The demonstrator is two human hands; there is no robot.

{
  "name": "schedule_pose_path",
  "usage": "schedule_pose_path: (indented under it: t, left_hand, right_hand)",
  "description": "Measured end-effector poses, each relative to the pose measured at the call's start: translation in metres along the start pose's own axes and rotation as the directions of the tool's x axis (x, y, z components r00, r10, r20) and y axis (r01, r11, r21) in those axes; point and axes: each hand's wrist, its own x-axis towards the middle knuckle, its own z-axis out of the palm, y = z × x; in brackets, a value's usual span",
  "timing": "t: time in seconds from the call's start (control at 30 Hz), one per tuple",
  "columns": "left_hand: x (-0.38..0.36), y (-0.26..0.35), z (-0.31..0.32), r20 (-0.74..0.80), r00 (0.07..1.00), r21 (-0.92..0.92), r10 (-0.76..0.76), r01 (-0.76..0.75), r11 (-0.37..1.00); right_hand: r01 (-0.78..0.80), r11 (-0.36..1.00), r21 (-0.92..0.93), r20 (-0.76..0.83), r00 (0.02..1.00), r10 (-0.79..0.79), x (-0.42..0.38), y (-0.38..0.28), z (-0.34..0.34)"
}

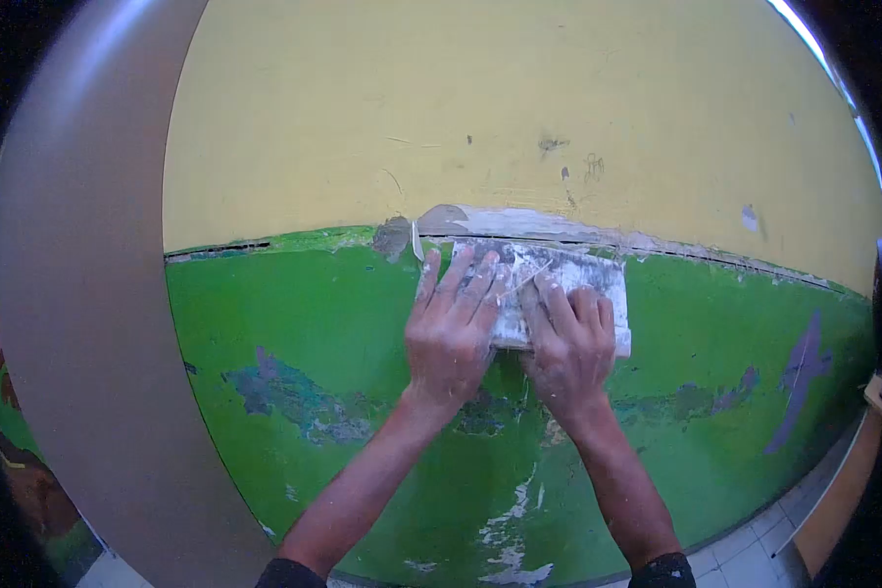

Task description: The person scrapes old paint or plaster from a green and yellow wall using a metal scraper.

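A flat, rectangular board [610,284] smeared with white plaster is against the green wall, its upper edge just under the horizontal crack. My left hand [451,333] is on the board's left part, fingers stretched upward and slightly apart. On its right part, my right hand [568,348] has bent fingers. The two hands hold the board between them; both thumbs are largely hidden. White residue coats the fingers. Between the hands, a thin pale strip [531,280] crosses the board at a slant. White filler [519,223] and a grey patch [392,238] mark the wall along the crack.
Yellow paint [363,118] covers the wall above the crack, green paint [294,314] below, with peeled patches [294,392]. A smooth brownish panel [98,245] stands at the left. Floor tiles [750,563] and a wooden piece [833,500] show at lower right.
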Motion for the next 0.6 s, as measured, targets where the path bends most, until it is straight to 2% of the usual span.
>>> schedule_pose_path:
  t: [0.07,0.13,0.17,0.23,0.27,0.3,0.33,0.37,0.4,0.43,0.47,0.5,0.53,0.6]
  left_hand:
    - [0.000,-0.002,0.000,0.033,0.999,-0.027,0.001,0.000,1.000]
    - [0.009,0.002,-0.007,0.153,0.988,-0.018,0.026,-0.024,1.000]
    - [0.012,0.004,-0.016,0.151,0.988,-0.014,0.027,-0.025,1.000]
    - [0.013,0.005,-0.036,0.121,0.992,-0.101,-0.021,0.033,0.994]
    - [0.010,-0.006,-0.036,0.124,0.992,-0.096,-0.018,0.030,0.995]
    - [0.007,-0.022,-0.034,0.057,0.989,-0.094,-0.138,0.142,0.985]
    - [0.003,-0.035,-0.028,-0.009,0.966,-0.098,-0.259,0.257,0.961]
    - [0.000,-0.044,-0.017,-0.019,0.943,-0.016,-0.333,0.332,0.943]
    - [-0.002,-0.049,-0.006,-0.011,0.942,-0.011,-0.337,0.337,0.942]
    - [-0.004,-0.050,0.005,-0.020,0.956,0.070,-0.294,0.295,0.953]
    - [-0.006,-0.048,0.012,-0.027,0.968,0.152,-0.249,0.250,0.956]
    - [-0.007,-0.045,0.014,-0.022,0.968,0.156,-0.249,0.250,0.956]
    - [-0.008,-0.042,0.015,-0.021,0.965,0.139,-0.262,0.262,0.955]
    - [-0.008,-0.038,0.014,-0.020,0.961,0.127,-0.275,0.275,0.953]
  right_hand:
    - [0.019,1.000,-0.005,0.009,1.000,-0.019,-0.005,0.004,0.001]
    - [-0.024,1.000,-0.009,0.059,0.998,0.024,-0.005,0.012,0.000]
    - [-0.023,1.000,-0.008,0.055,0.998,0.024,-0.008,0.018,-0.003]
    - [-0.200,0.980,0.017,-0.020,0.980,0.200,-0.023,0.034,-0.018]
    - [-0.275,0.957,0.097,-0.060,0.958,0.281,-0.031,0.040,-0.029]
    - [-0.344,0.922,0.180,-0.089,0.927,0.363,-0.040,0.045,-0.041]
    - [-0.420,0.880,0.223,-0.062,0.894,0.443,-0.050,0.049,-0.053]
    - [-0.496,0.828,0.261,-0.028,0.854,0.520,-0.061,0.053,-0.066]
    - [-0.500,0.825,0.263,-0.018,0.852,0.523,-0.068,0.058,-0.078]
    - [-0.538,0.775,0.333,0.051,0.830,0.555,-0.075,0.062,-0.091]
    - [-0.574,0.717,0.397,0.121,0.806,0.579,-0.084,0.065,-0.099]
    - [-0.587,0.573,0.572,0.106,0.746,0.658,-0.098,0.064,-0.097]
    - [-0.590,0.567,0.575,0.111,0.742,0.661,-0.107,0.064,-0.102]
    - [-0.626,0.058,0.778,0.456,0.625,0.634,-0.114,0.066,-0.117]
